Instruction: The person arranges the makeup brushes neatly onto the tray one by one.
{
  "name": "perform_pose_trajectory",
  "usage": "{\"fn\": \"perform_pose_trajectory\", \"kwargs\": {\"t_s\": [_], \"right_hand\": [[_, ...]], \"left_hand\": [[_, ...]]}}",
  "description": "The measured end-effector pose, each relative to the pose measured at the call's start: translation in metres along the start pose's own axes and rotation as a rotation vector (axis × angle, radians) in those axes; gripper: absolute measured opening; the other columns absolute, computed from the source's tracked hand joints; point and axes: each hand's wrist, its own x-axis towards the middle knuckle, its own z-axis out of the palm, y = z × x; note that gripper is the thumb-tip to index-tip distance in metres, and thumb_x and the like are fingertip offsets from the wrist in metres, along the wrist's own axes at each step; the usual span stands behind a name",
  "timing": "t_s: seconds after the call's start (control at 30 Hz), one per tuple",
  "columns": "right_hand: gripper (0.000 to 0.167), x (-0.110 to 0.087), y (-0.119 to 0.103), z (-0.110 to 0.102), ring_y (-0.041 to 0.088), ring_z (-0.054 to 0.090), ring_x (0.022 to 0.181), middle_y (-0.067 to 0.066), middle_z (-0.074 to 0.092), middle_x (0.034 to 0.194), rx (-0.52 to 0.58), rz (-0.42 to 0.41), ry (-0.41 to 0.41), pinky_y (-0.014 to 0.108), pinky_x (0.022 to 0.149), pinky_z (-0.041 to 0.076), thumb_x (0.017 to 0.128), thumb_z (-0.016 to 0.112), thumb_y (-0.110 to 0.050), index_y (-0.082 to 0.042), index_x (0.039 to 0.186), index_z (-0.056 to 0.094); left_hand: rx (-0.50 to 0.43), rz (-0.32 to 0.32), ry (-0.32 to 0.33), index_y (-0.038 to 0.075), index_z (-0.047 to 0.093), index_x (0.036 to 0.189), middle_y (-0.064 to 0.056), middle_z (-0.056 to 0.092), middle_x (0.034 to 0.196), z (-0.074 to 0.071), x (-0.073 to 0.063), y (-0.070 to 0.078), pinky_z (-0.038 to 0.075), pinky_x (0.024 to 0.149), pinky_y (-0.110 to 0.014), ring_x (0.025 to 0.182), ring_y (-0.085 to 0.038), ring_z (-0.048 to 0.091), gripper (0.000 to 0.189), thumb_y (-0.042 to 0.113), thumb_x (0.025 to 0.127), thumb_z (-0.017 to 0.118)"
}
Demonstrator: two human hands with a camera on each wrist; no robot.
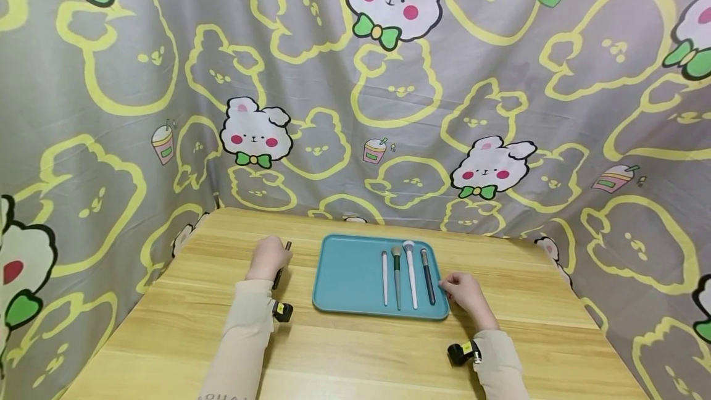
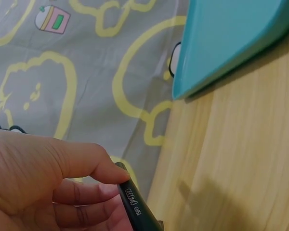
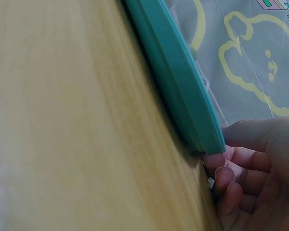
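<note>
My left hand (image 1: 268, 258) pinches a slim dark makeup brush (image 1: 279, 273) over the table, left of a blue-green tray (image 1: 350, 276). In the left wrist view the thumb and fingers hold the dark handle (image 2: 135, 204), which bears pale lettering; its bristles cannot be made out. At the tray's right edge my right hand (image 1: 465, 292) grips the rim (image 3: 209, 115) between thumb and fingers. On the tray's right half lie a small pinkish-white brush (image 1: 385, 279), a green-handled brush (image 1: 397, 279), a larger white brush (image 1: 411, 276) and a dark blue-handled brush (image 1: 428, 279), side by side.
The tray sits on a light wood-grain table (image 1: 355, 357). A grey curtain (image 1: 322, 97) printed with yellow outlines and white cartoon animals surrounds the table's back and sides. Small black cameras (image 1: 283, 312) are strapped to both wrists.
</note>
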Motion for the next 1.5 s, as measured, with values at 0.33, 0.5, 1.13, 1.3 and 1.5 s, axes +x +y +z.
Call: {"fn": "perform_pose_trajectory", "kwargs": {"t_s": [0.33, 0.5, 1.13, 1.3, 1.5], "right_hand": [[0.02, -0.001, 0.0, -0.001, 0.016, 0.05, 0.059, 0.004, 0.058, 0.066, 0.007, -0.016, -0.007, 0.028, 0.054, 0.041, 0.093, 0.062, -0.016, 0.0, 0.082, 0.065], [0.019, 0.0, 0.001, -0.001, 0.016, 0.05, 0.058, 0.004, 0.058, 0.065, 0.009, -0.009, -0.005, 0.029, 0.054, 0.042, 0.093, 0.062, -0.016, 0.0, 0.082, 0.065], [0.019, 0.0, 0.001, -0.001, 0.016, 0.05, 0.058, 0.004, 0.057, 0.065, 0.005, -0.001, -0.006, 0.028, 0.054, 0.041, 0.093, 0.062, -0.016, -0.001, 0.082, 0.065], [0.02, 0.0, 0.001, -0.002, 0.016, 0.05, 0.058, 0.004, 0.058, 0.065, -0.005, -0.017, -0.003, 0.029, 0.054, 0.041, 0.092, 0.063, -0.017, -0.001, 0.08, 0.064], [0.02, 0.001, 0.001, -0.002, 0.015, 0.05, 0.058, 0.005, 0.058, 0.066, -0.007, -0.016, -0.008, 0.028, 0.054, 0.041, 0.093, 0.063, -0.016, -0.001, 0.081, 0.064]], "left_hand": [[-0.024, 0.023, 0.001, 0.017, 0.035, 0.048, 0.007, 0.024, 0.045, 0.003, 0.002, 0.022, 0.029, 0.041, -0.023, 0.041, -0.01, 0.027, 0.046, 0.01, 0.086, 0.06], [-0.045, 0.048, 0.009, 0.017, 0.033, 0.047, 0.008, 0.021, 0.045, 0.007, 0.001, 0.033, 0.026, 0.041, -0.023, 0.041, -0.009, 0.023, 0.048, 0.009, 0.086, 0.061], [-0.096, 0.1, -0.005, 0.016, 0.034, 0.05, 0.005, 0.025, 0.047, 0.03, 0.002, 0.075, 0.028, 0.046, -0.026, 0.043, -0.012, 0.027, 0.046, 0.006, 0.085, 0.061], [-0.105, 0.119, -0.016, 0.016, 0.034, 0.051, 0.005, 0.025, 0.048, 0.038, 0.0, 0.09, 0.028, 0.044, -0.026, 0.043, -0.011, 0.026, 0.046, 0.006, 0.086, 0.062], [-0.12, 0.149, -0.035, 0.016, 0.035, 0.052, 0.005, 0.025, 0.046, 0.047, -0.004, 0.104, 0.029, 0.044, -0.025, 0.042, -0.011, 0.028, 0.047, 0.008, 0.088, 0.065]]}}
